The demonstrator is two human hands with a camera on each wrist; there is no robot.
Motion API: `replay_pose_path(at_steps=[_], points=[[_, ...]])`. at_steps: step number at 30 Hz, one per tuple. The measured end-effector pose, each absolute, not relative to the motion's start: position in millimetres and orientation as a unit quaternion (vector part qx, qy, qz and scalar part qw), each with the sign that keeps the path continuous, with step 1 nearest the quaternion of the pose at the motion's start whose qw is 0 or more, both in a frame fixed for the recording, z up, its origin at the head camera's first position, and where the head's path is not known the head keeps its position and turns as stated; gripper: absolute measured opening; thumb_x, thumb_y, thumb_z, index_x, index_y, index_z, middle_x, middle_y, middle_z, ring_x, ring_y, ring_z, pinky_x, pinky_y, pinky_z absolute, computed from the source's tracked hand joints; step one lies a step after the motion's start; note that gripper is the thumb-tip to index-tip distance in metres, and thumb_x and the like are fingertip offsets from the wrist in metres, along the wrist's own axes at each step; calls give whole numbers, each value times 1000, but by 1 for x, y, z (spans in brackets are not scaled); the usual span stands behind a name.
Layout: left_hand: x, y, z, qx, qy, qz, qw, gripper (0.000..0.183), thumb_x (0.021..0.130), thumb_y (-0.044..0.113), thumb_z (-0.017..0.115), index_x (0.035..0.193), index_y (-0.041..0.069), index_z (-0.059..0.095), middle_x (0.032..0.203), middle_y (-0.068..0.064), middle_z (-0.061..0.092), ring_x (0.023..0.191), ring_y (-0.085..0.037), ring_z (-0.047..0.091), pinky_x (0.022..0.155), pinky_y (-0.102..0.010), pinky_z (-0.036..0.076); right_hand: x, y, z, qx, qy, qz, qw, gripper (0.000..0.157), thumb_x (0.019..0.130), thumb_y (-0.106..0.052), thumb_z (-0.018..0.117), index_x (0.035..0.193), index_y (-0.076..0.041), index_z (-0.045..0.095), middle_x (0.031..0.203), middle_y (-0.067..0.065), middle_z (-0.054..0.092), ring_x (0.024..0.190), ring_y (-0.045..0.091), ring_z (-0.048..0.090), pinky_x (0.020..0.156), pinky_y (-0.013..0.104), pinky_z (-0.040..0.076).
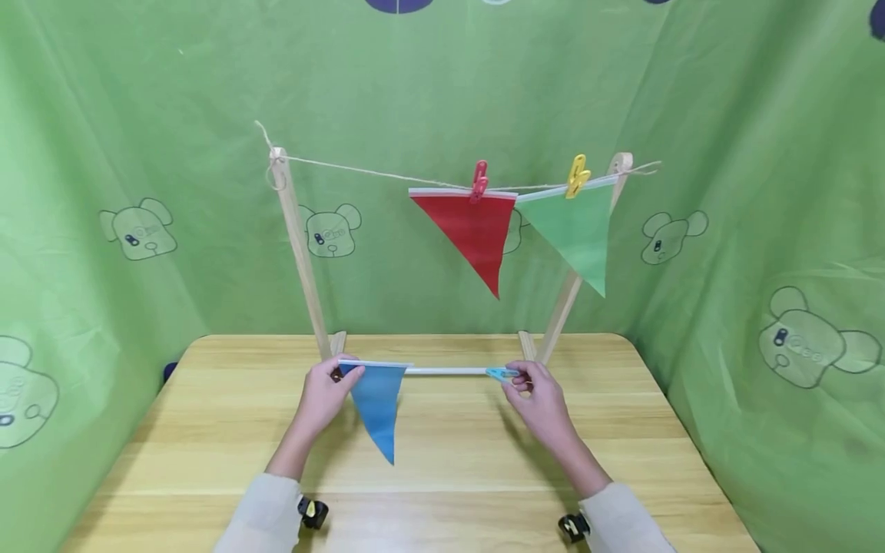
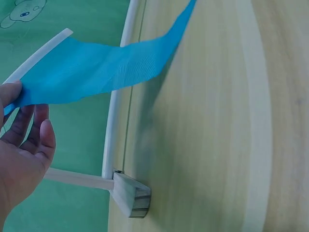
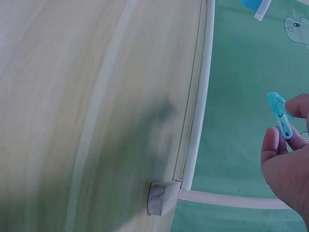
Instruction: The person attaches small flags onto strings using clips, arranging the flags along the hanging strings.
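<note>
My left hand pinches a blue triangular pennant by the left end of its white top edge; the point hangs down over the table. In the left wrist view the blue pennant stretches away from the thumb and fingertips. On the other side, my right hand holds a light blue clothespin between thumb and fingers, and the right wrist view shows this clothespin up close. Above, a red pennant and a green pennant hang from a string.
Two wooden posts carry the string, with a white rod low between them. A red clothespin and a yellow clothespin grip the hung pennants. Green printed cloth surrounds the wooden table.
</note>
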State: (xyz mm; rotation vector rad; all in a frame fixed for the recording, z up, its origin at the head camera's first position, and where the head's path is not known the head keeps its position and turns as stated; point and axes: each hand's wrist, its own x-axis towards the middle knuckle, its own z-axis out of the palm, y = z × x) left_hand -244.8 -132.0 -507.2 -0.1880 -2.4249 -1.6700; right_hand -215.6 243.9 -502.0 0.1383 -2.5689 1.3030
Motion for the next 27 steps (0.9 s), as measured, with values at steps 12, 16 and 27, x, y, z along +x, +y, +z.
replay_pose_path(at_steps=[12, 16, 27], points=[[-244, -125, -496, -66, -793, -596, 106, 13, 95, 13, 75, 104, 3, 76, 83, -12, 68, 68, -15, 52, 57, -22, 48, -217, 238, -487, 49, -868, 474, 138, 36, 89, -3, 78, 121, 0, 63, 108, 12, 66, 96, 21, 64, 86, 21, 58], [-243, -123, -492, -64, -789, -600, 118, 15, 95, 13, 75, 104, 1, 76, 88, -16, 70, 71, -14, 53, 59, -22, 48, -218, 237, -480, 50, -865, 478, 143, 34, 91, -3, 76, 122, -1, 63, 108, 12, 66, 97, 21, 63, 87, 20, 58], [-242, -121, -478, -58, -781, -611, 116, 17, 95, 19, 77, 97, 2, 76, 76, -7, 60, 65, -13, 48, 55, -22, 43, -222, 231, -463, 85, -861, 469, 176, 36, 90, -6, 79, 122, 0, 65, 107, 13, 69, 95, 17, 64, 85, 16, 57]])
